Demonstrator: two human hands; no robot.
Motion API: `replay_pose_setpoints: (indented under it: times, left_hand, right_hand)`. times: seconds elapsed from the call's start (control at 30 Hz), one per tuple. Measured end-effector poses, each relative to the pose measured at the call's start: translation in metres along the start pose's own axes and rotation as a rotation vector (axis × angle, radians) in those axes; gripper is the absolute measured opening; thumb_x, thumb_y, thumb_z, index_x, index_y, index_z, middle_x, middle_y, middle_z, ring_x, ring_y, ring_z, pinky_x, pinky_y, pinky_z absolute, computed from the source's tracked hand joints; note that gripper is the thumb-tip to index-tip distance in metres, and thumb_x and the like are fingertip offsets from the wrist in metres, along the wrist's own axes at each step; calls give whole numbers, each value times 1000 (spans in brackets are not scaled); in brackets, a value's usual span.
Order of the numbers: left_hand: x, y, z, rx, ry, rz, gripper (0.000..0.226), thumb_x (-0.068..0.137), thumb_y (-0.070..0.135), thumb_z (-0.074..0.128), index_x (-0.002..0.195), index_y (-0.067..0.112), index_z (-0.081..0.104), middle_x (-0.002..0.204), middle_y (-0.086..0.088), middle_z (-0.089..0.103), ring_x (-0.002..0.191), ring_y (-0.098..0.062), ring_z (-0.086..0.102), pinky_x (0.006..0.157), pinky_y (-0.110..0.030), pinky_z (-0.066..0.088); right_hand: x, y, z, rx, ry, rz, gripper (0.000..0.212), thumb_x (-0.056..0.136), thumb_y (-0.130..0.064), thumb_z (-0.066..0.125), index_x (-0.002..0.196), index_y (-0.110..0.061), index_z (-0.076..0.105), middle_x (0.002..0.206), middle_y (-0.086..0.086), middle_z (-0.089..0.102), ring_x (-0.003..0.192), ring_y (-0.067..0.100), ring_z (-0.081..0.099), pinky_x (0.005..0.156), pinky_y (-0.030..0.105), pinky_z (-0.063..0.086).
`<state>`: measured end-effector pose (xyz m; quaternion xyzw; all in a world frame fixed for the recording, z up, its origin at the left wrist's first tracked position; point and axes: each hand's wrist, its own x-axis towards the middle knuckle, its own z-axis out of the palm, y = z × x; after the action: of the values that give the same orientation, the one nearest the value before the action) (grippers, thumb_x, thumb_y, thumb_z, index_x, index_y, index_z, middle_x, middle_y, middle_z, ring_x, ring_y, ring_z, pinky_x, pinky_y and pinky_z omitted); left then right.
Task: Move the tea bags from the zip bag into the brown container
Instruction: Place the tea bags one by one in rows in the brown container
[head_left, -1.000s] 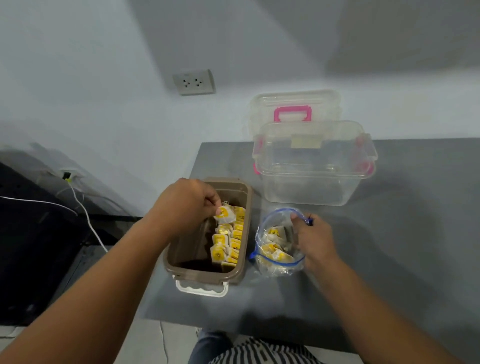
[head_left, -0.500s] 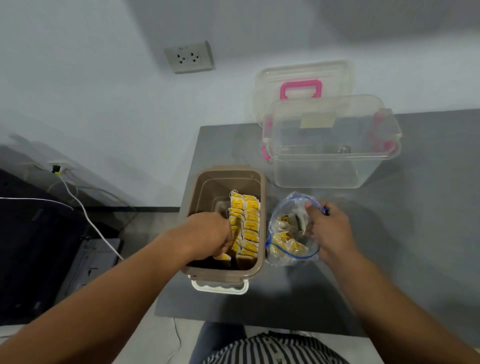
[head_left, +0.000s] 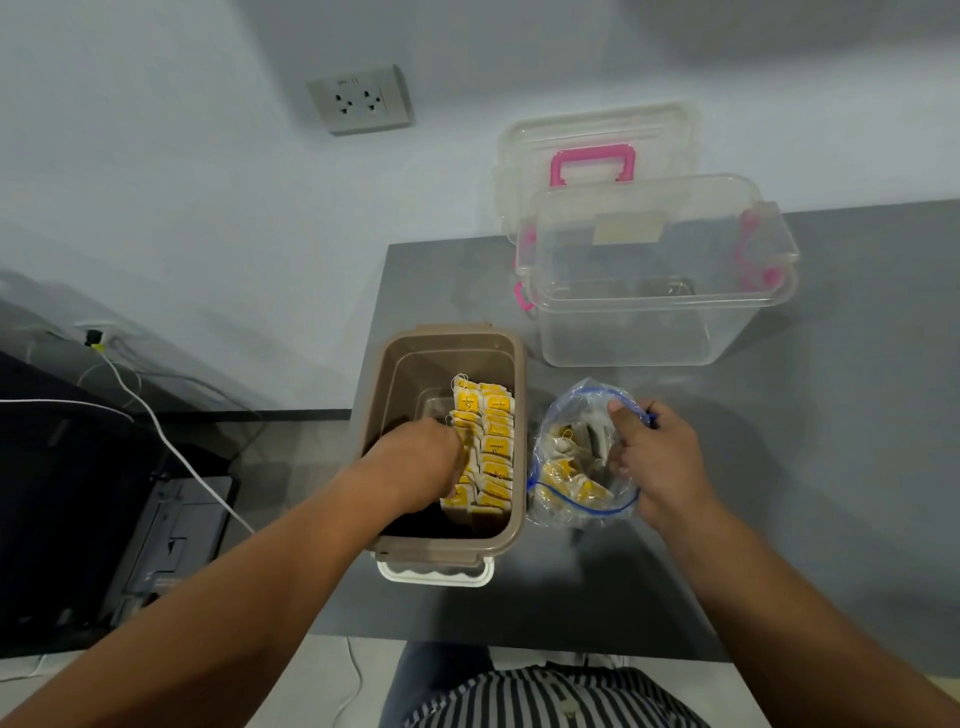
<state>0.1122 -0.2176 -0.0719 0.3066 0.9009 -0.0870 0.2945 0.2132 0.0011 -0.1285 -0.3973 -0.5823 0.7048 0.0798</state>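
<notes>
Brown container (head_left: 439, 329), 9 o'clock of the zip bag (head_left: 571, 501): our left hand (head_left: 415, 457) sits among its tea bags (head_left: 496, 447), grip we can't tell. Our right hand (head_left: 660, 460) pinches the bag's 3 o'clock rim.

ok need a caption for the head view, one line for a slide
Left hand reaches among tea bags in the brown container while right hand grips the zip bag.

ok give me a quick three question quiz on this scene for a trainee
1. True or false: the left hand is inside the brown plastic container.
2. How does the right hand meet the clear zip bag with a blue seal? A grips its rim; B lies flat on it; C stays clear of it.
3. Fill the gap: the zip bag's mouth is ____.
Key: 1 true; 2 A; 3 open.
</notes>
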Motion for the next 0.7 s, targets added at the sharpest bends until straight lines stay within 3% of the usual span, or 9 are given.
replay_pose_setpoints:
  times: [0.27,0.5,0.7]
  left_hand:
    - [2,0,6,-13,-31,-17,13,87,24,69,97,16,73,92,-1,71,83,-17,67,87,-35,58]
    - [-6,0,-2,-32,-26,-10,12,86,23,70,95,17,74,93,0,72,85,-16,67,89,-34,57]
    - [-25,-1,-30,-241,160,20,4,86,25,74,90,23,75,83,10,72,79,-3,67,83,-26,55]
  right_hand:
    - [1,4,-2,15,-12,11,11,98,-27,65,98,-16,68,79,3,66,69,17,60,66,34,52]
    - [-1,7,-2,34,-40,40,13,98,-26,65,106,-16,69,96,9,74,91,27,72,82,44,61]
    - [-3,6,-6,10,-46,41,13,98,-26,64,104,-15,68,96,9,73,88,25,71,79,43,61]
